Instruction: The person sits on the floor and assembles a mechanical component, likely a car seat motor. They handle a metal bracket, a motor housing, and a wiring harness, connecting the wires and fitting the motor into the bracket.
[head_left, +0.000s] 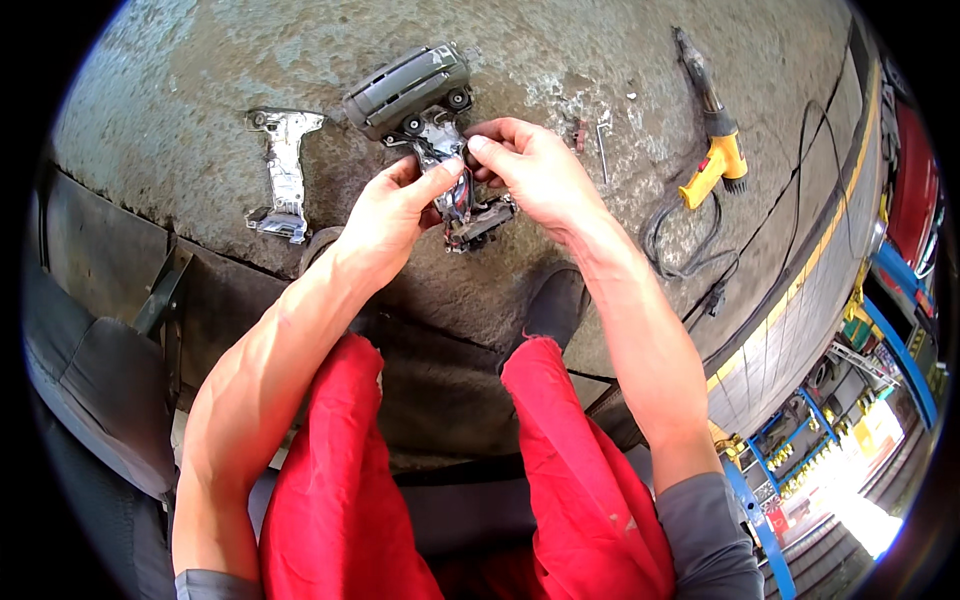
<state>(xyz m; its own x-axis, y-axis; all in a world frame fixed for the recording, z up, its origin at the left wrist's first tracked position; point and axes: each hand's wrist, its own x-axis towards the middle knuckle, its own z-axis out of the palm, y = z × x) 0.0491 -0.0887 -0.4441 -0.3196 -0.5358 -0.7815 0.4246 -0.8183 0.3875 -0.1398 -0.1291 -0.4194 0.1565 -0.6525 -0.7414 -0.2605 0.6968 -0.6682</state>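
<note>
An opened pistol-shaped power tool lies in front of me, its dark grey barrel-shaped body pointing away and its handle toward me. Wires and inner parts show in the handle, down to a broken-looking foot. My left hand closes on the handle's left side, thumb over the wires. From the right, my right hand pinches at the upper handle with thumb and fingers; whether a small part sits between its fingertips is hidden. The loose silvery half of a handle shell lies to the left.
A yellow heat gun with a coiled dark cord rests on the right. Nearer lie a hex key and small reddish pieces. A dark padded seat is at left; blue shelving stands far right.
</note>
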